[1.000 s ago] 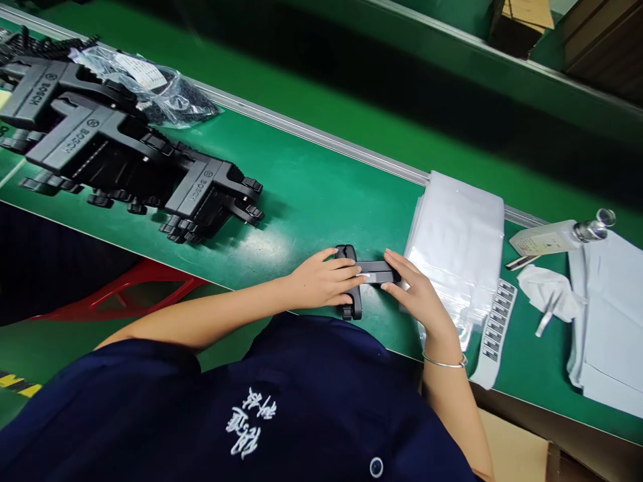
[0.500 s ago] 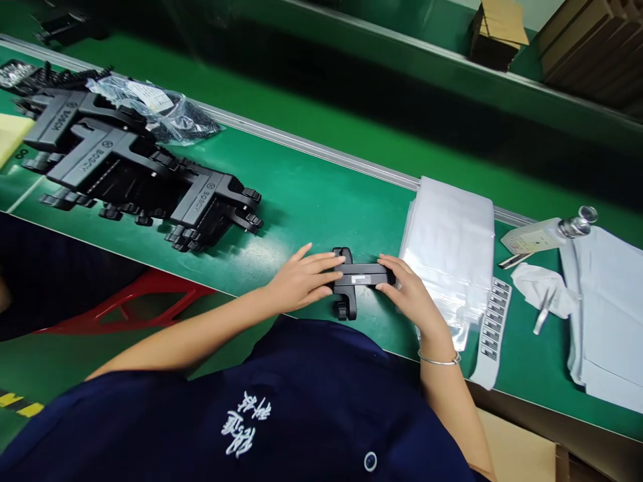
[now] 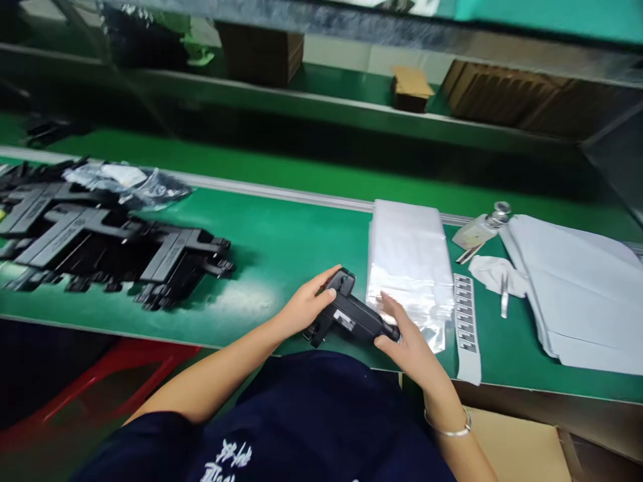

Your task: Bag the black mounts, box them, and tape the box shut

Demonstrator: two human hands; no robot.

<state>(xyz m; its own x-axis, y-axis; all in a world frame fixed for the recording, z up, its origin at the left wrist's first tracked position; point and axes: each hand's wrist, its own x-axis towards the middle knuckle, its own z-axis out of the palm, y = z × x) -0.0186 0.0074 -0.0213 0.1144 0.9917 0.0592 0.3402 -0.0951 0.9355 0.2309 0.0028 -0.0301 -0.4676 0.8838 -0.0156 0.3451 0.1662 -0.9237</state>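
Note:
A black cross-shaped plastic bracket (image 3: 359, 316) with a small white label is tilted above the green bench in front of me. My left hand (image 3: 308, 304) grips its left part, thumb on top and fingers wrapped behind. At the bracket's right end, my right hand (image 3: 408, 340) is open, thumb and fingers apart around the tip; whether it touches the tip I cannot tell. Just behind that hand lies a stack of clear plastic bags (image 3: 409, 251). Several similar grey-and-black brackets (image 3: 168, 258) stand in a row to the left.
Right of the bags lie a strip of printed labels (image 3: 466, 321), tweezers (image 3: 504, 298) on a white cloth (image 3: 485, 271), a bottle with a metal top (image 3: 475, 231) and white sheets (image 3: 577, 294). A bagged batch of parts (image 3: 155, 191) lies back left. A red stool (image 3: 125, 365) stands below.
The bracket has turned from lying level to tilted, its right end lower. My left hand has closed round it. My view has shifted, showing more of the shelf.

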